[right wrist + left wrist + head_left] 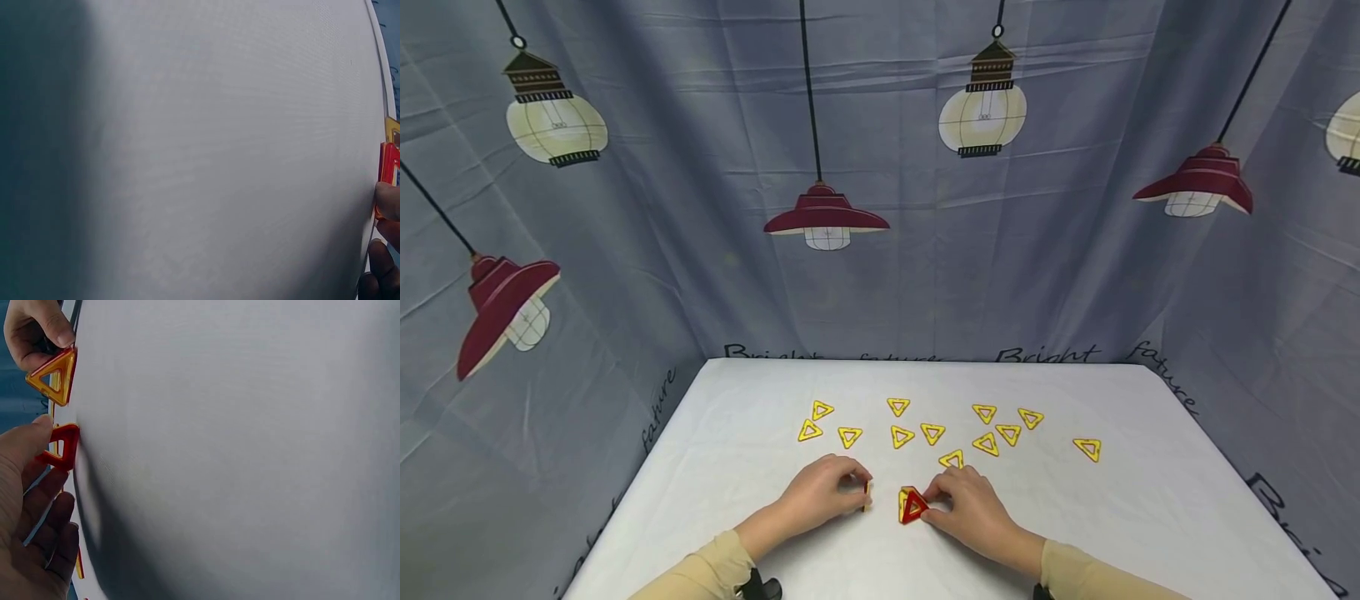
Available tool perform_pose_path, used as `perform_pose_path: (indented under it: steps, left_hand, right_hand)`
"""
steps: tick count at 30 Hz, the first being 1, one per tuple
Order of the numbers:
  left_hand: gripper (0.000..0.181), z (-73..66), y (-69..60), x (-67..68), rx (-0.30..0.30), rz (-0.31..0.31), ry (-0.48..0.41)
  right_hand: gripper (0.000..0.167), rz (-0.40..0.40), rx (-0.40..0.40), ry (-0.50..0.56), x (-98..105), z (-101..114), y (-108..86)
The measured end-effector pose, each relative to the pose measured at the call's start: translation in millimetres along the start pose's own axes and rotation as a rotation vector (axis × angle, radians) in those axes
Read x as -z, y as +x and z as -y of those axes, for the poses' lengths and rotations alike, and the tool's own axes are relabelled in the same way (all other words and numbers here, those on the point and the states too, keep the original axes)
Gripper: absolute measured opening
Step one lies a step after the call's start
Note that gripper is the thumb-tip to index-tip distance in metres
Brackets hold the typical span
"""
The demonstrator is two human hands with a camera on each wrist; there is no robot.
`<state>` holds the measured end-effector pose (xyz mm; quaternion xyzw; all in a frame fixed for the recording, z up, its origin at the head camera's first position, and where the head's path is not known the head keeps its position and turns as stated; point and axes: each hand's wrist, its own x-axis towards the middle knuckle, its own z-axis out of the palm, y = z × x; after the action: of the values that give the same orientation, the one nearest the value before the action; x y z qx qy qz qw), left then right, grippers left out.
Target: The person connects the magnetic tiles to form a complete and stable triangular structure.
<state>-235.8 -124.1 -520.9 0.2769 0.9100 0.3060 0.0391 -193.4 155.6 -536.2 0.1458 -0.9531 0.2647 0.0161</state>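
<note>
My left hand [826, 493] pinches a triangular frame tile [867, 495], seen edge-on from the head. In the left wrist view that tile [70, 447] looks red, held between thumb and fingers of the left hand [28, 506]. Across a small gap, my right hand [976, 510] pinches a cluster of red and yellow triangular tiles [913, 505] set at angles to one another. The same cluster [57, 376] appears yellow with red edges in the left wrist view. In the right wrist view, the right hand [389, 201] and cluster [389, 159] are partly cut off.
Several yellow-edged triangular tiles [932, 433] lie scattered on the white table [737, 417] beyond the hands. One tile [952, 459] lies just past the right fingers; another tile [1087, 449] lies apart at the right. A lamp-printed curtain [895, 300] surrounds the table.
</note>
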Motion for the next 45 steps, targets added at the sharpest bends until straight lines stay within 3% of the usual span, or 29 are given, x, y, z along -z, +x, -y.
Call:
perform_pose_path:
  steps: [5, 12, 23, 31, 45]
  left_hand:
    - [0.024, 5.2, -1.6, -0.4, 0.005, 0.02, -0.062]
    - [0.029, 6.6, -2.7, -3.5, -0.019, 0.005, -0.081]
    - [0.027, -8.4, 4.8, -15.5, 0.016, -0.008, -0.155]
    - [0.028, -19.6, 5.1, -20.0, 0.038, -0.017, -0.148]
    - [0.027, -22.2, 8.0, -31.9, -0.023, -0.047, -0.138]
  right_hand:
    - [0.021, -0.007, 0.001, -0.002, 0.1, -0.1, -0.2]
    - [0.021, -0.018, 0.01, -0.011, -0.7, -0.2, 0.3]
    - [0.022, -0.041, 0.029, -0.031, -2.4, 2.4, 4.3]
    - [0.022, -0.05, 0.034, -0.05, -3.4, 3.5, 5.9]
    - [0.02, -0.068, 0.068, -0.049, -7.5, 7.0, 8.3]
